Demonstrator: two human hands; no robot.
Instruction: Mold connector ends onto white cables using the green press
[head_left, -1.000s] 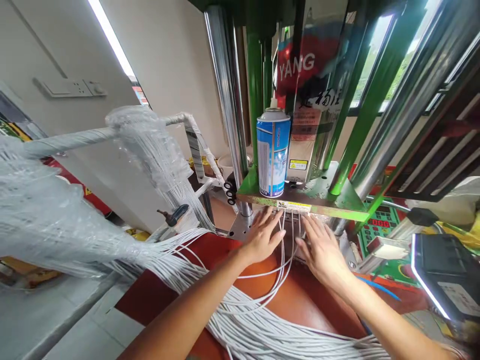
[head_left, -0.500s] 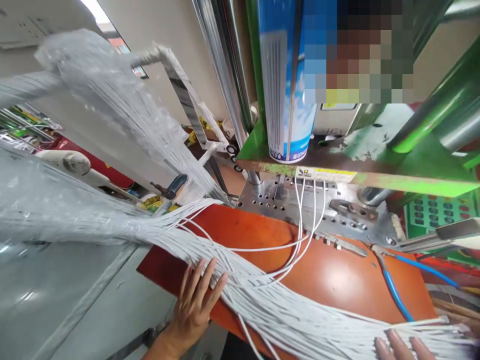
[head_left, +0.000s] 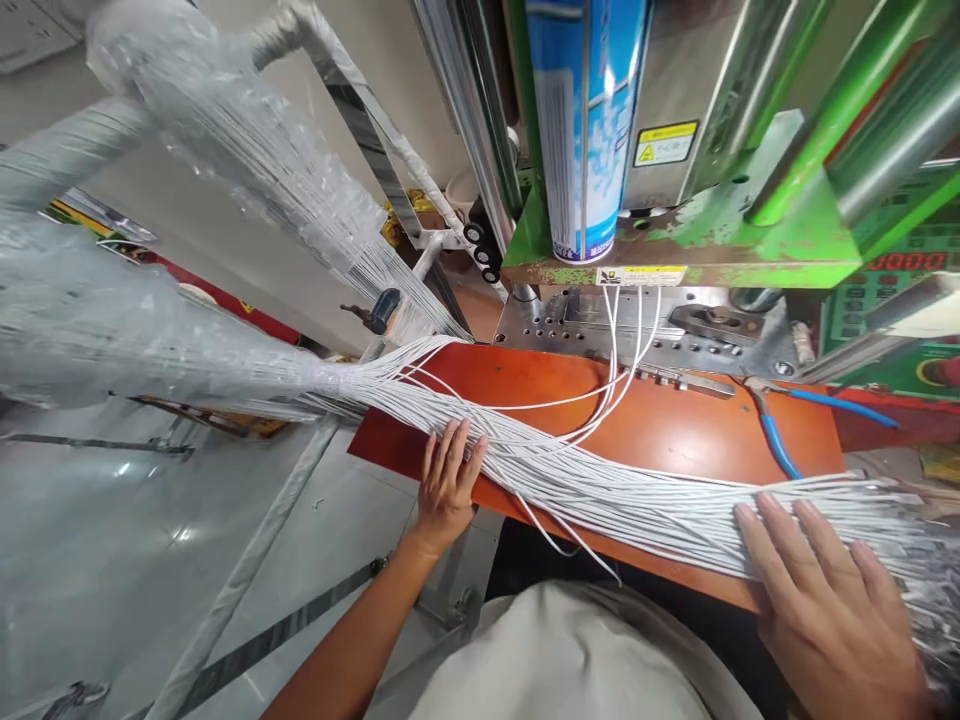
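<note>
A thick bundle of white cables (head_left: 600, 485) lies across an orange-brown board (head_left: 697, 430). My left hand (head_left: 450, 480) rests at the board's near edge, its fingertips laid on the bundle. Toward the bundle's right end, my right hand (head_left: 817, 580) lies flat over the cables with its fingers extended. Neither hand is closed round anything. Several cables loop away from the bundle and run up under the green machine plate (head_left: 705, 265); their far ends are hidden there. Two loose cable ends hang below the board's near edge.
Blue-handled pliers (head_left: 776, 435) lie on the board's right part. A blue spray can (head_left: 585, 150) stands on the green plate. Drilled steel plate (head_left: 547, 325) lies behind the board. Plastic-wrapped cable bundles (head_left: 247, 130) hang over a wrapped rail at left. A control panel (head_left: 911, 310) is at right.
The view has tipped downward, so more of my lap and right hand shows. Both hands stay on the cable bundle in much the same places.
</note>
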